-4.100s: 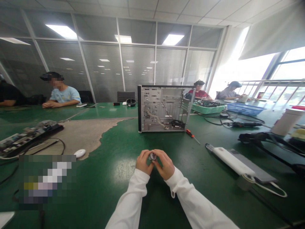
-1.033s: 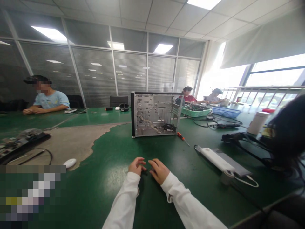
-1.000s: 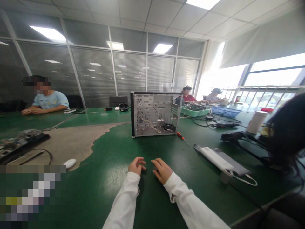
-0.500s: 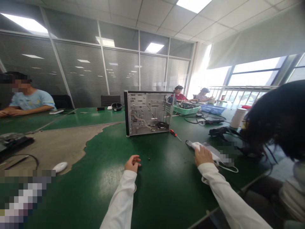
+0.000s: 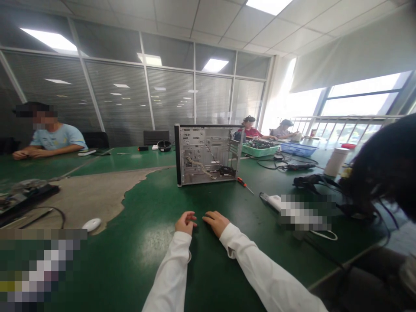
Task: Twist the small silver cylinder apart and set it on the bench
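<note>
My left hand (image 5: 186, 222) rests over the green table (image 5: 156, 260), its fingers loosely curled and apart, holding nothing I can see. Just to its right, my right hand (image 5: 217, 222) reaches inward with fingers stretched and bent down to the tabletop. The small dark piece seen there earlier is now hidden at or under those fingertips. Beyond both hands stands an open computer case (image 5: 211, 156), upright, with cables and bare metal inside. A screwdriver (image 5: 242, 182) with an orange-red handle lies by its lower right corner.
To the right lie a white power strip (image 5: 276, 201), dark straps (image 5: 305, 183) and a white cylindrical container (image 5: 336, 161). Green (image 5: 261, 150) and blue (image 5: 299, 148) baskets stand farther back. A white computer mouse (image 5: 91, 225) sits at left. A person leans in at the right edge; others sit beyond.
My right hand has left the white power strip and moved left, down beside my left hand, covering the small dark piece. My left hand has barely moved; the view has shifted slightly.
</note>
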Demonstrator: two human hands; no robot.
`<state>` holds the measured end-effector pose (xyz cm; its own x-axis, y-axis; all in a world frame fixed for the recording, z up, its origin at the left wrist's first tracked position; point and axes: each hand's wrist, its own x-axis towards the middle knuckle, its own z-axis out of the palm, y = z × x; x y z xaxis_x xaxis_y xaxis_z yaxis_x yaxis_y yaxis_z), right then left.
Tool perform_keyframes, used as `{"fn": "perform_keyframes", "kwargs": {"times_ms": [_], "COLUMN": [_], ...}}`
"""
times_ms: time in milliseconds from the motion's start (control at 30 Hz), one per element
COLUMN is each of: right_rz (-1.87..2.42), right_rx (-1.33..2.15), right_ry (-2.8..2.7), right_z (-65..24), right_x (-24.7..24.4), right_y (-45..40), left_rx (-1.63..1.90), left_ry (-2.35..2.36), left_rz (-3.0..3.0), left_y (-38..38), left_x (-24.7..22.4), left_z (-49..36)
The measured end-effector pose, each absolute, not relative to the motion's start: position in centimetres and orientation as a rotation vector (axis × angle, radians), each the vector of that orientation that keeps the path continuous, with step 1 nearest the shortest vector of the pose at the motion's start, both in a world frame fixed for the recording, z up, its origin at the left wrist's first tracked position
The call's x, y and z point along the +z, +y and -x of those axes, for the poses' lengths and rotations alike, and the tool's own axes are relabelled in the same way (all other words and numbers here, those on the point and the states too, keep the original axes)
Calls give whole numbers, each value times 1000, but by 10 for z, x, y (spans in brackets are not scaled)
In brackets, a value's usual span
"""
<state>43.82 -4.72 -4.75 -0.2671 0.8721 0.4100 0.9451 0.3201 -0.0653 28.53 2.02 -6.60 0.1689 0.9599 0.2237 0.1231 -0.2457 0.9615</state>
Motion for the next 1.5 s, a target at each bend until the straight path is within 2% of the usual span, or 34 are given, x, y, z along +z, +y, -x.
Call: {"fn": "perform_keyframes", "kwargs": {"times_ms": [167, 267, 467, 600, 967, 1300, 1500], "right_rz": [1563, 1771, 2207, 2335, 2399, 2429, 2438], "right_rx": [-292, -386, -696, -691, -625, -467, -502], "right_ry": [-2256, -2067, -1332, -1264, -1463, -1579, -1555], "right_z": [-452, -493, -621, -662, -673, -681, -675], "right_x": [-46, -37, -5, 2, -16, -12, -9], "right_y": [-59, -83, -148, -170, -155, -154, -152], "left_rx": [1179, 1181, 1189, 1184, 1190, 1196, 1184], "left_ry": [1094, 1098, 1115, 1125, 1090, 1075, 1081], "left_rz": [-1551, -1539, -1514, -1528, -1469, -1454, -1465], "left_y": [21, 19, 18, 20, 16, 16, 17], "left_x": [-64, -63, -60, -61, -57, -58, -58], "left_z": [-286, -286, -288, -289, -287, -287, -287]}}
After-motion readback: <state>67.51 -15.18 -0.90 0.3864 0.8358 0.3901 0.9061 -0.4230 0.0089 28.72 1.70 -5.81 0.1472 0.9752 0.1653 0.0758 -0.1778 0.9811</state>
